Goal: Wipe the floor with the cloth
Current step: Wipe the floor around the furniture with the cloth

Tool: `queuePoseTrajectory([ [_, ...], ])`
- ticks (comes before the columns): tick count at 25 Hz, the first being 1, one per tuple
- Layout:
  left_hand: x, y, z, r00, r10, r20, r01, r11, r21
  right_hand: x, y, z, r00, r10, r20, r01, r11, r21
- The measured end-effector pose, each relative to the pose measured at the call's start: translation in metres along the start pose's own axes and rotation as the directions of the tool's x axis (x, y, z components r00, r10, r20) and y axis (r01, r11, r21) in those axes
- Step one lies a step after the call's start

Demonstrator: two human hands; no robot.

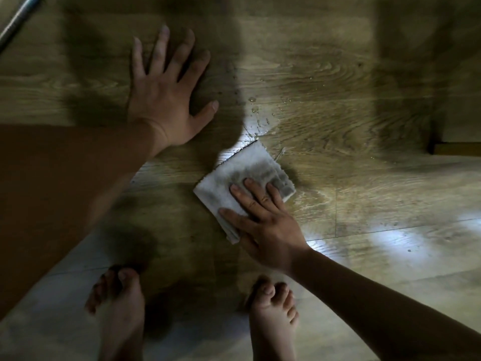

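Brown wood-grain plank floor [338, 74] is recorded across the whole view; pale glare patches are noted right of and below the cloth.

Two bare feet are seen below the cloth, toes pointed toward it: left foot [119, 308] down-left, right foot [273, 313] directly below.

Left hand [166, 100] is laid flat on the floor up-left of the cloth, well apart from it, fingers straight and spread wide, nothing held.

Right hand [268, 230] is pressed on the cloth's lower-right part, fingers straight and extended over it, thumb stretched along its lower-left edge; no curl around it is observed.

Folded, square, grey-stained white cloth [223, 183] is lying flat on the floor, near mid-frame.

A grey metal tube [18, 19] is seen far up-left of the cloth, at the frame corner.

Small clear water droplets [253, 110] are scattered on the floor just above the cloth's upper corner.
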State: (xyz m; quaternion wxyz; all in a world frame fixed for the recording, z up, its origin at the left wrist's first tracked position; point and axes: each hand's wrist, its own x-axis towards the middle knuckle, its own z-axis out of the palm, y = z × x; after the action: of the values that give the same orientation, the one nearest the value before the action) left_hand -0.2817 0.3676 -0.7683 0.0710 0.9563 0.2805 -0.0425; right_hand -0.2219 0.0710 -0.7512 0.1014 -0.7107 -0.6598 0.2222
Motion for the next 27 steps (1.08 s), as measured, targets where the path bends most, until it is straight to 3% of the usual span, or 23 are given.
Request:
queuePoseTrajectory([
  [7, 0.001, -0.001, -0.001, 1.0, 0.0, 0.022, -0.001, 1.0, 0.022, 0.005, 0.016, 0.002, 0.998, -0.041, -0.055, 0.04, 0.999, -0.024],
  [21, 0.0, -0.002, -0.002, 1.0, 0.007, 0.013, -0.008, 0.999, 0.033, 0.025, 0.045, -0.003, 0.982, 0.007, -0.188, -0.015, 0.999, -0.04],
  [27, 0.0, -0.002, -0.004, 1.0, 0.009, 0.03, -0.009, 1.0, 0.009, 0.046, 0.077, -0.023, 0.952, 0.189, -0.241, -0.208, 0.976, -0.057],
])
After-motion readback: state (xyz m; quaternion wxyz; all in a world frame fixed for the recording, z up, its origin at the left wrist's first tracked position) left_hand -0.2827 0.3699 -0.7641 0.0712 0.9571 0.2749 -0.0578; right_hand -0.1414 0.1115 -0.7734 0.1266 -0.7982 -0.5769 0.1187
